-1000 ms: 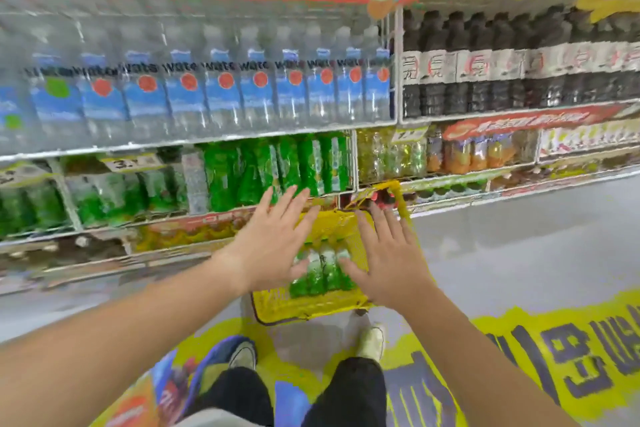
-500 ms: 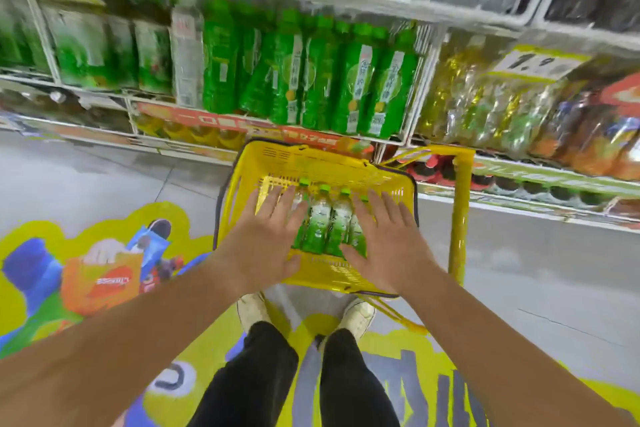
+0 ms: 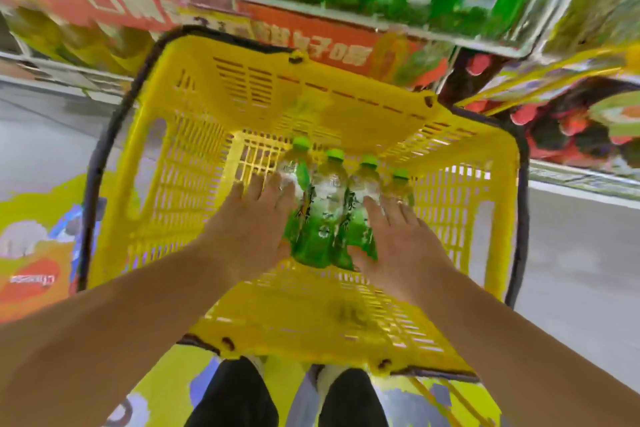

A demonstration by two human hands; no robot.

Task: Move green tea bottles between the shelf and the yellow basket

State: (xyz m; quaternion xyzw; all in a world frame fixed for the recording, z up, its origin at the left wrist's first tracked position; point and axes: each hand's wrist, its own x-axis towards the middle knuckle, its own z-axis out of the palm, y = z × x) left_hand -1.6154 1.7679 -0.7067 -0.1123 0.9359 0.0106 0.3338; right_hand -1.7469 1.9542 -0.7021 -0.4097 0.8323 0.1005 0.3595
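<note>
Four green tea bottles (image 3: pixel 325 215) are counted in the yellow basket (image 3: pixel 263 90), laid side by side with their bright green caps turned toward the shelf (image 3: pixel 346 22). Each is made of clear, ribbed plastic with a green label round the lower body. The basket is moulded from slotted plastic lattice, rectangular with rounded corners, and is edged by a dark handle rim. Two bare hands are seen inside it. The left hand (image 3: pixel 249 232) is laid flat with fingers spread against the leftmost bottle; the right hand (image 3: pixel 398 246) is likewise spread at the right side of the group, so the bottles are flanked between both palms. Whether they are gripped cannot be told. More green bottles are lined along the shelf, blurred. A printed floor decal (image 3: pixel 34 253) is seen beside the basket.
</note>
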